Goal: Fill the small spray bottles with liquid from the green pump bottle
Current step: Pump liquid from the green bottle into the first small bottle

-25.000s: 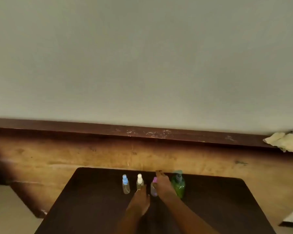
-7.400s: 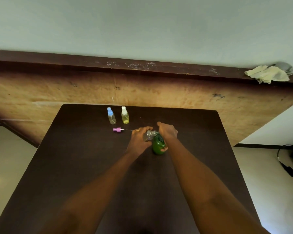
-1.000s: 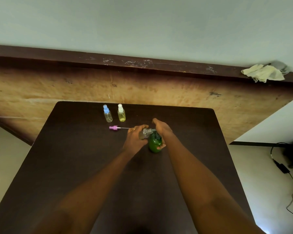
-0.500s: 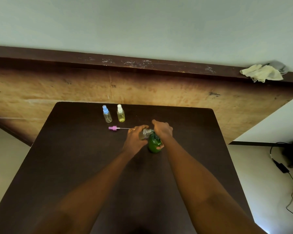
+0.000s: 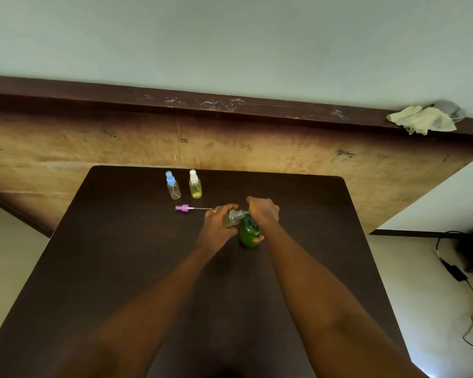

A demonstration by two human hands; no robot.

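The green plastic pump bottle (image 5: 248, 236) stands upright in the far half of the dark brown surface (image 5: 120, 268), about midway between its left and right edges. Your right hand (image 5: 263, 212) is curled over its pump head. Your left hand (image 5: 216, 223) grips a small clear spray bottle (image 5: 231, 218) with no cap, tilted with its mouth against the spout. Whether liquid is flowing is too small to tell. The pink spray cap (image 5: 182, 208) with its thin tube lies just left of your left hand. A blue-capped clear bottle (image 5: 172, 186) and a white-capped yellowish bottle (image 5: 195, 185) stand side by side near the far edge.

You seem to be mid-fill on this bottle. Next, keep the mouth tight under the spout, press steadily, then stand the bottle up and thread the pink cap's tube back in
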